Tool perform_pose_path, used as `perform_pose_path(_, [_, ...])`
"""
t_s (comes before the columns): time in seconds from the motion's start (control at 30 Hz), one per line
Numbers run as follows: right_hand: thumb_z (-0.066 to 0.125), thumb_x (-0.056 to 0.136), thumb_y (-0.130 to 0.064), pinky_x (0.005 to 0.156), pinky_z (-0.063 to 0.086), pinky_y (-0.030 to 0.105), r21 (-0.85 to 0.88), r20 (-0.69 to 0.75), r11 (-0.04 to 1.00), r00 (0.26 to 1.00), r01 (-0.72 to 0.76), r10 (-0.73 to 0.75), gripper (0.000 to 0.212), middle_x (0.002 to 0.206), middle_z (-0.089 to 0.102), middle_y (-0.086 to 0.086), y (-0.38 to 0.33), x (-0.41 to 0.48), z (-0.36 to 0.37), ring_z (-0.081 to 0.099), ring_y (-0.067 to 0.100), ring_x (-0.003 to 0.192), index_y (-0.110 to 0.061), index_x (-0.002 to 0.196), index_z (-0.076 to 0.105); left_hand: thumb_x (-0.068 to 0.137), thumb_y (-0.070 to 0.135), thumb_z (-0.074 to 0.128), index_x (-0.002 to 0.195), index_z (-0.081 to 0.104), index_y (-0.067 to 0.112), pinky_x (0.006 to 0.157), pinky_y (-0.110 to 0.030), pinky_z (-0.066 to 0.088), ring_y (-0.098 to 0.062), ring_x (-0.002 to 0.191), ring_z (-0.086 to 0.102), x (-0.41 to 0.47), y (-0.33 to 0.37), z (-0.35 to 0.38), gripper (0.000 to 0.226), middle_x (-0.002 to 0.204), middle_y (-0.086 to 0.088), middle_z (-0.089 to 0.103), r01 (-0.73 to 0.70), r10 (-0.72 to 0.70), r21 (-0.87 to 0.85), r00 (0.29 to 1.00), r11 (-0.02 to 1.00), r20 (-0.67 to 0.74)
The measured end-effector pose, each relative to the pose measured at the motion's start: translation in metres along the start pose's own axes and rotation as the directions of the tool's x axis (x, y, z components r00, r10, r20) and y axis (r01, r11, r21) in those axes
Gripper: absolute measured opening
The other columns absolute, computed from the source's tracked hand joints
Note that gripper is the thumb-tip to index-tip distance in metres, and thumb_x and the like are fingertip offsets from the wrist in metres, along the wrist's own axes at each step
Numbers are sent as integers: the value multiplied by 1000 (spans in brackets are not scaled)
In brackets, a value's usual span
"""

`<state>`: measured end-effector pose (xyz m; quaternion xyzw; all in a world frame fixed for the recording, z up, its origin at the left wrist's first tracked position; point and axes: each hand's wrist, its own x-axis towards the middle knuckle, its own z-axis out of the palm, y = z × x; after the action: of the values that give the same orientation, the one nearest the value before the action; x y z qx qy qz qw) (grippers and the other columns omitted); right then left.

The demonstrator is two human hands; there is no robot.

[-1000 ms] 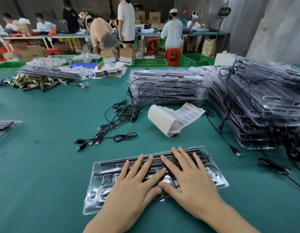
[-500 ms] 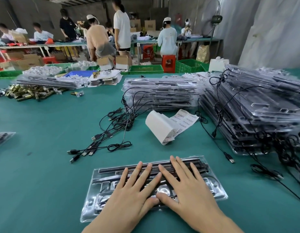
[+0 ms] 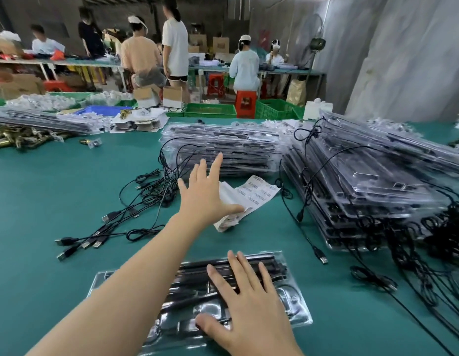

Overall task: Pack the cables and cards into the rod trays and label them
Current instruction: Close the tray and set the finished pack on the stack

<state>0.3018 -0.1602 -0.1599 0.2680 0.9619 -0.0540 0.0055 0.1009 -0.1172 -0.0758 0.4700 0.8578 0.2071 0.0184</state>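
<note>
Near the front edge of the bench (image 3: 43, 191), the person's right hand (image 3: 249, 312) is lying flat, fingers spread, on the clear rod tray (image 3: 299, 313), pinning it down. Farther off, the left hand (image 3: 205, 199) is hovering splayed and holding nothing, with the loose cables (image 3: 146, 191) to its left and the label roll (image 3: 256, 195) to its right. Whichever is wanted next, the tray is probably needing that steady pressure while one piece is being picked cleanly.
</note>
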Motion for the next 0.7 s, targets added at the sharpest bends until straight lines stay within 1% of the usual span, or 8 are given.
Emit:
perform_pose_path(0.1, [33, 80, -90, 102, 29, 44, 60, 0, 998, 1000, -9, 9, 77, 145, 58, 2, 2, 3, 1, 55, 18, 133, -43, 134, 63, 62, 75, 81, 161, -5, 39, 115, -60, 33, -32, 142, 38, 12, -11, 0, 136, 153, -10, 43, 35, -33, -56, 998, 998, 44])
perform_pose_path(0.17, [32, 77, -92, 104, 28, 42, 109, -24, 994, 999, -30, 32, 78, 146, 57, -3, 3, 4, -2, 53, 14, 135, -46, 130, 65, 61, 65, 88, 161, -1, 41, 114, -57, 35, -32, 140, 39, 11, -27, -3, 136, 150, -9, 46, 37, -31, -159, 999, 987, 44])
perform_pose_path(0.3, [44, 84, -80, 119, -17, 22, 332, -193, 939, 981, 83, -19, 62, 161, 18, -30, 14, 8, 3, -7, -16, 146, -51, 139, 44, 53, 51, 97, 157, -4, 53, 109, -34, 39, -13, 145, 32, -19, -80, -17, 145, 162, 3, 28, 52, 28, -511, 989, 858, 148])
perform_pose_path(0.33, [51, 87, -71, 117, -16, 17, 407, -218, 908, 976, 97, -6, 48, 153, 24, -35, 18, 8, 4, -9, -22, 141, -49, 129, 51, 51, 54, 98, 155, -7, 57, 105, -29, 39, -8, 144, 33, -29, -93, -19, 148, 161, 6, 28, 64, 42, -532, 982, 845, 185])
perform_pose_path(0.4, [65, 89, -55, 114, 9, 12, 518, -250, 851, 966, 81, 61, 18, 127, 44, -39, 23, 8, 1, 14, -24, 134, -41, 100, 64, 47, 63, 96, 155, -9, 58, 106, -29, 32, 9, 132, 40, -46, -115, -19, 150, 152, 17, 39, 94, 46, -522, 967, 847, 250])
perform_pose_path(0.5, [69, 89, -47, 99, 31, 16, 552, -265, 829, 961, 87, 75, 14, 100, 55, -30, 20, 16, -8, 41, -10, 116, -41, 79, 61, 58, 65, 85, 159, 7, 46, 105, -29, 27, 29, 106, 46, -59, -134, -9, 130, 114, 34, 62, 139, -25, -555, 978, 820, 209])
perform_pose_path(0.6, [65, 93, -42, 89, 37, 17, 580, -241, 813, 965, 56, 105, 16, 94, 59, -24, 15, 36, -21, 48, -6, 106, -42, 78, 60, 74, 54, 77, 153, 42, 32, 104, -28, 36, 14, 99, 59, -57, -142, -4, 89, 102, 16, 70, 154, -130, -590, 988, 793, 83])
perform_pose_path(0.7, [61, 98, -38, 83, 41, 18, 644, -199, 765, 963, -10, 181, 15, 92, 63, -20, 15, 59, -30, 53, -6, 98, -37, 83, 64, 87, 29, 80, 126, 67, 36, 111, -36, 41, 4, 108, 63, -57, -151, -12, 42, 111, 12, 73, 56, -20, -550, 997, 833, 72])
